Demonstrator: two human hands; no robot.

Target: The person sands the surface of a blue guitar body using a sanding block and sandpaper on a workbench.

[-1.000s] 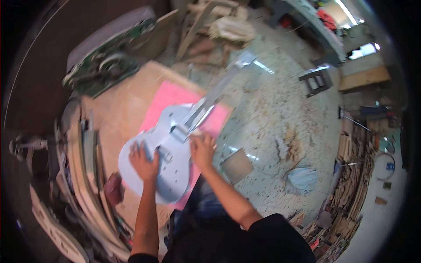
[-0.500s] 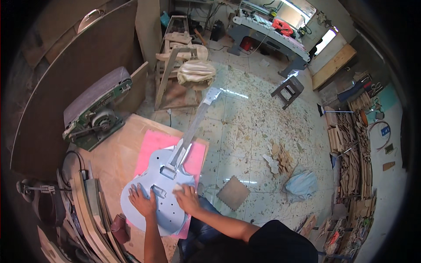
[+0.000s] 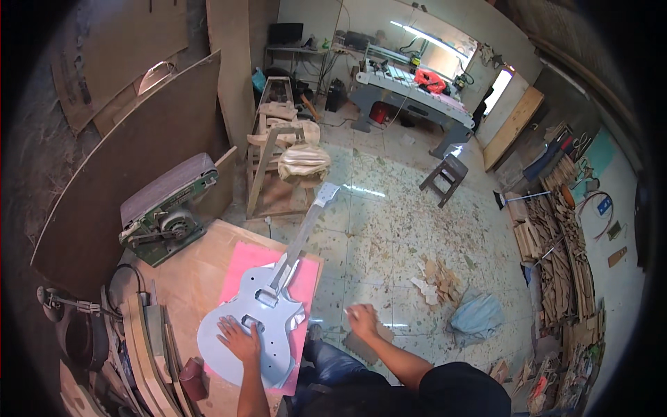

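Observation:
A pale blue-grey electric guitar [image 3: 278, 340] lies on a pink sheet [image 3: 240, 267] on the wooden workbench. Its neck [image 3: 300, 240] points away from me, beyond the bench edge. My left hand [image 3: 240, 338] rests flat on the body with its fingers spread, beside the pickup cavity. To the right of the bench, my right hand [image 3: 363, 321] is raised clear of the guitar. Its fingers are closed on a small pale piece, mostly covered by the hand, whose kind I cannot make out.
A green belt sander [image 3: 170, 215] stands on the bench's far left corner. Wood strips [image 3: 149, 340] and a dark red cup-like object [image 3: 193, 379] are at the left. Beyond are a wooden rack [image 3: 253, 174] and a stool [image 3: 445, 179]. Scraps and a blue cloth-like bundle [image 3: 477, 318] lie on the floor.
My right hand has lifted off the guitar body and moved right, away from the bench. My left hand stays on the body. The view has tilted up, showing more of the far wall.

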